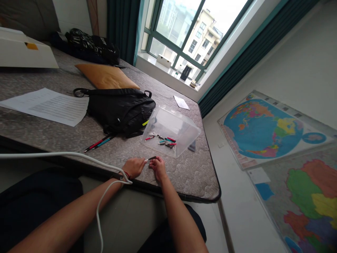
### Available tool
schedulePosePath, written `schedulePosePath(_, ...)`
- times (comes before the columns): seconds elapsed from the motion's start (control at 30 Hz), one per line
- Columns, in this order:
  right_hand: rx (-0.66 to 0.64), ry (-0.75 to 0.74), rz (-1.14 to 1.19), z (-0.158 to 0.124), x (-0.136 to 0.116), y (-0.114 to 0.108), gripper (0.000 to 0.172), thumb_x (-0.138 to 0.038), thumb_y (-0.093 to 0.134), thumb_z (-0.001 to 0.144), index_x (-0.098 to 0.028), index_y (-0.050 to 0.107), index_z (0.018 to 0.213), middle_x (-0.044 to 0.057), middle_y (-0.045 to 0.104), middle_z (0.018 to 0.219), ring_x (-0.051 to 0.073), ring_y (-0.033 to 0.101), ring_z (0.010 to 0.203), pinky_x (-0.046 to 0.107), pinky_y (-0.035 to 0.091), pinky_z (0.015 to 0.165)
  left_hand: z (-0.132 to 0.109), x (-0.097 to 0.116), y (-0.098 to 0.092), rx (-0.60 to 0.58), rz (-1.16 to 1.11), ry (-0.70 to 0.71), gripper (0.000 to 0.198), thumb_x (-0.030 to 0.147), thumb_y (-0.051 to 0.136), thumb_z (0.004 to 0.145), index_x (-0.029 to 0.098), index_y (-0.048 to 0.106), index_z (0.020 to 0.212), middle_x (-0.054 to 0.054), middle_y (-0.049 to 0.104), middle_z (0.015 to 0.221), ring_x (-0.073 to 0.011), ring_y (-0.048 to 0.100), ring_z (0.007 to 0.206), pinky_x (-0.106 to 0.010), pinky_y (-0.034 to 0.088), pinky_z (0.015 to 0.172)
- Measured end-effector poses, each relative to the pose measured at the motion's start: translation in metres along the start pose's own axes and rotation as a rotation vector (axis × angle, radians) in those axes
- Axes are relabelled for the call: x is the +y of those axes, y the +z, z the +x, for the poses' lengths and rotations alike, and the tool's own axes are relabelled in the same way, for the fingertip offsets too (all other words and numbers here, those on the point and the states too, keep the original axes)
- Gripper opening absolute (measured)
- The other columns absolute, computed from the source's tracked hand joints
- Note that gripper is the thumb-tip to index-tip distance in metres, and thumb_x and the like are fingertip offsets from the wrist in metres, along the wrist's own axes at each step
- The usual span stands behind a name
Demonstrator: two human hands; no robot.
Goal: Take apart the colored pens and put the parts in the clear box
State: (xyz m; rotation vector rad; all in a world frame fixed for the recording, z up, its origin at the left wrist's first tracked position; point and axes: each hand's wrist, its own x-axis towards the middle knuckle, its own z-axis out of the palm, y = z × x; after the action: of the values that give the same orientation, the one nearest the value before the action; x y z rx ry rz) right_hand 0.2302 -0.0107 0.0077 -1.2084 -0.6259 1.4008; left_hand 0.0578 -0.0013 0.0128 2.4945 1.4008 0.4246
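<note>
My left hand (133,167) and my right hand (158,168) meet near the mattress's front edge, both pinching a short dark pen (151,159) with a pale tip at its left end. The fingers hide part of it. Just beyond them stands a clear plastic tub (181,128), with several thin red, teal and dark pens (166,141) in a loose heap inside it. Two longer pens (99,143), one red and one teal, lie on the mattress (192,175) to the left, apart from the tub.
A black bag (119,110) lies behind the tub, with a printed paper sheet (50,106) to its left and a tan cushion (105,76) beyond. A white cable (79,154) crosses my left wrist. Wall maps (263,128) fill the right; a window (179,35) stands ahead.
</note>
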Motion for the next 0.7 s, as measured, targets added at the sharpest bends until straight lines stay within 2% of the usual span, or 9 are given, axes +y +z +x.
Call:
schedulePosePath(0.17,-0.084,-0.011,-0.113,0.0009,0.0014,-0.0011,0.021,-0.020,0.066,0.066,-0.015,0.065,0.085,0.001,0.069,0.077,0.009,0.059,0.056,0.018,0.049,0.052,0.0002,-0.0008,0.0011,0.005,-0.015,-0.001,0.048,0.041,0.017,0.101,0.019,0.059,0.103,-0.012,0.069,0.086,-0.0228,0.065,0.077,-0.032,0.043,0.069)
schedulePosePath(0.33,-0.114,0.018,-0.129,0.0003,-0.0006,-0.0045,0.026,-0.034,0.075,0.069,-0.014,0.066,0.083,0.003,0.069,0.082,0.009,0.059,0.058,0.018,0.049,0.055,-0.0001,0.0006,-0.0020,-0.012,-0.036,0.012,0.044,0.038,0.019,0.101,0.018,0.059,0.105,-0.012,0.069,0.087,-0.0222,0.064,0.078,-0.033,0.044,0.072)
schedulePosePath(0.53,0.073,-0.008,0.174,0.0006,-0.0031,-0.0086,0.017,-0.032,0.065,0.076,-0.021,0.058,0.087,0.004,0.071,0.086,0.014,0.066,0.071,0.026,0.054,0.066,-0.0011,0.0019,-0.0057,0.026,-0.062,0.018,0.037,0.029,0.026,0.100,0.018,0.056,0.119,-0.012,0.068,0.095,-0.0224,0.063,0.086,-0.033,0.045,0.076)
schedulePosePath(0.63,0.136,-0.017,0.227,0.0010,-0.0031,-0.0083,0.014,-0.030,0.060,0.078,-0.022,0.055,0.087,0.006,0.073,0.090,0.016,0.068,0.074,0.028,0.055,0.067,-0.0012,0.0008,-0.0041,0.042,-0.050,0.014,0.037,0.020,0.030,0.097,0.018,0.050,0.128,-0.012,0.066,0.101,-0.0231,0.063,0.091,-0.033,0.045,0.078)
schedulePosePath(0.7,0.127,-0.020,0.218,0.0016,-0.0026,-0.0066,0.014,-0.030,0.060,0.076,-0.021,0.054,0.086,0.007,0.073,0.089,0.016,0.068,0.073,0.028,0.055,0.065,-0.0012,0.0004,-0.0029,0.046,-0.046,0.005,0.037,0.018,0.031,0.096,0.018,0.049,0.129,-0.012,0.066,0.101,-0.0235,0.063,0.091,-0.034,0.045,0.079)
